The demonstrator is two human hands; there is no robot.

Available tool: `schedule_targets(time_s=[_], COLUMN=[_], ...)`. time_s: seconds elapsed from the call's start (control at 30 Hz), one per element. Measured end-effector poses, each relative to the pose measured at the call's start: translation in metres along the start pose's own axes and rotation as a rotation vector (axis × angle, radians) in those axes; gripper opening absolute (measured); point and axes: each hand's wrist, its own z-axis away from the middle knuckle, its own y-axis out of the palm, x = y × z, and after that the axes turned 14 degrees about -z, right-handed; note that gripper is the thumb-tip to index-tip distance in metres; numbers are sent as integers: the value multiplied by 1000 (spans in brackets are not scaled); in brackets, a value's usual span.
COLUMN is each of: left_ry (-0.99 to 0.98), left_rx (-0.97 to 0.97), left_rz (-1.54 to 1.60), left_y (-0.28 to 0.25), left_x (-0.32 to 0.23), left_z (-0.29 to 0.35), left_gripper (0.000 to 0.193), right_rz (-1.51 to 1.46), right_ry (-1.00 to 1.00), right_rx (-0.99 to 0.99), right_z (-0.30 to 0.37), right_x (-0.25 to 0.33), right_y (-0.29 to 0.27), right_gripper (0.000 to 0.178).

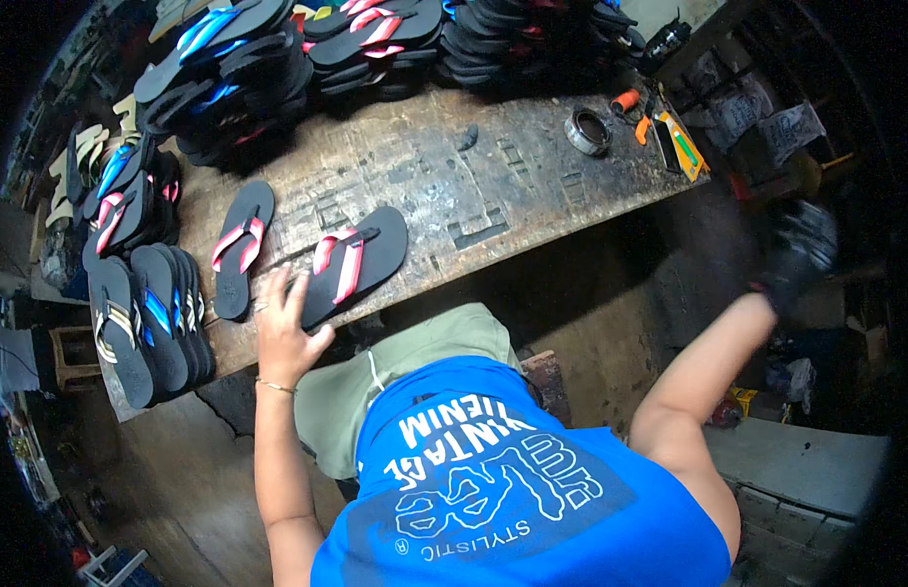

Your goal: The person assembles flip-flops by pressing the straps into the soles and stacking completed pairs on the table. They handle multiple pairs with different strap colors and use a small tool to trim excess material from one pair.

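My left hand (286,328) is bare and wears a thin bracelet. Its fingers are stretched out and spread at the table's near edge, beside the heel of a black flip-flop (383,247) with a pink and white strap. A matching flip-flop (261,203) lies just to the left, its toe pointing away from me. My right hand (804,249), in a dark glove, is held out far to the right, off the table. Motion smears its fingers, so whether it holds anything is hidden.
Tall stacks of black flip-flops (243,83) line the table's far side. More flip-flops (151,313) with blue and beige straps stand at its left end. On the worn wooden table (424,176), at the right, are a tape roll (588,132), an orange spool (625,101) and a yellow-orange package (681,147).
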Motion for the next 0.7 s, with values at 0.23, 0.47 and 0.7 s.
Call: schedule_targets(time_s=[0.23, 0.47, 0.7], left_ry=[-9, -82, -244], left_rx=[77, 125, -285], left_rz=[-106, -126, -209], left_y=[33, 30, 8], left_x=[-22, -30, 8], left_z=[-11, 7, -10], left_gripper=[83, 82, 73], right_rz=[614, 0, 51], right_ry=[-302, -144, -54], right_rx=[655, 702, 893], right_z=[-7, 149, 310], right_x=[-32, 13, 6], right_y=[109, 215, 252], right_gripper=[36, 49, 48])
